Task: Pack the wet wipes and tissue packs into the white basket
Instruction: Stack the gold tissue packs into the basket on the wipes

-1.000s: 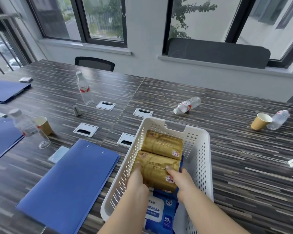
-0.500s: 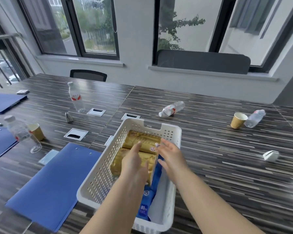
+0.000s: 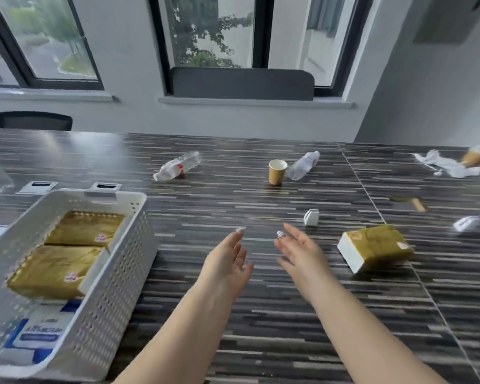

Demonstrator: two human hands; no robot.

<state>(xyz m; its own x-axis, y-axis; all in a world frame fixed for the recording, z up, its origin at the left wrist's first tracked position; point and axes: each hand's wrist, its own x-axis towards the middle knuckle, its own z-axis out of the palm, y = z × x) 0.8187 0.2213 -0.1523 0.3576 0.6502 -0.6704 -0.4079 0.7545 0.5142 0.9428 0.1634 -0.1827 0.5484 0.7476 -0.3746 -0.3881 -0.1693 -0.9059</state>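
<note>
left hand (image 3: 227, 260): fingers straight and loose, palm turned inward, holds nothing, above bare tabletop to the right of the basket
right hand (image 3: 298, 252): fingers spread and relaxed, empty, level with the left hand, palms facing each other with a gap between
loose pack: gold plastic-wrapped rectangular tissue pack with white end (image 3: 376, 246) lies on the table right of the right hand, apart from it, outside the basket
basket: white perforated plastic rectangular basket (image 3: 114, 275) at left, on the table, well apart from the loose pack
basket contents: two gold wrapped tissue packs (image 3: 67, 250) side by side in the far part; blue-and-white wet wipes pack (image 3: 39, 332) in the near part, partly under the nearer gold pack
table: dark striped wood-grain tabletop (image 3: 261, 314)
far items: brown paper cup (image 3: 277, 171) upright; clear plastic bottle (image 3: 303, 165) lying just right of it; another clear bottle with red label (image 3: 177, 166) lying to the left
small item: small white object (image 3: 311, 217) beyond the right hand, kind unclear
</note>
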